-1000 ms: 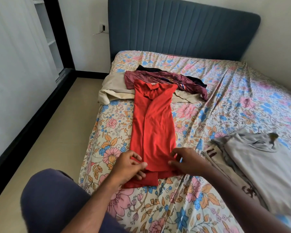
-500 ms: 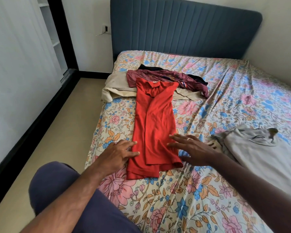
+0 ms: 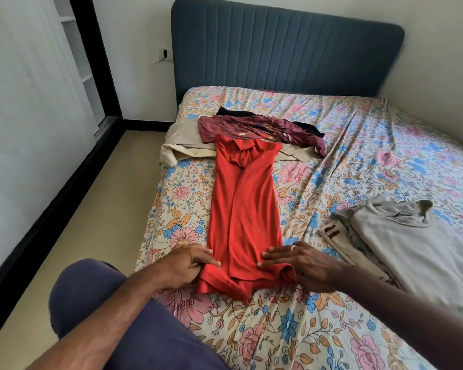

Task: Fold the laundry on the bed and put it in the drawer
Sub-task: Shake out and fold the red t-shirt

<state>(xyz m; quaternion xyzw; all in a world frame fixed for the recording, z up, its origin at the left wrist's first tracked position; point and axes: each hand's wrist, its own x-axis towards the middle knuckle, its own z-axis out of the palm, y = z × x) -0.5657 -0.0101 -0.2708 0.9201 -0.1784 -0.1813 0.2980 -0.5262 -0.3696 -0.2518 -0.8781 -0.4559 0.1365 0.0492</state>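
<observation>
Now red shirt (image 3: 241, 209) hem lies between both hands' fingers (image 3: 271, 255).

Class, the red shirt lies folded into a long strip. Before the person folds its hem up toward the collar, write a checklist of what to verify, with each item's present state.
1. Sleeves tucked in, red shirt a narrow strip: ok.
2. Left hand at the hem's left edge: ok.
3. Right hand flat on the hem's right side: ok.
4. Hem lying flat: not ok, the corner near the right hand is rumpled.
5. Collar end clear of other laundry: not ok, it overlaps the maroon shirt.
6. Drawer ready: cannot tell, none in view.
</observation>
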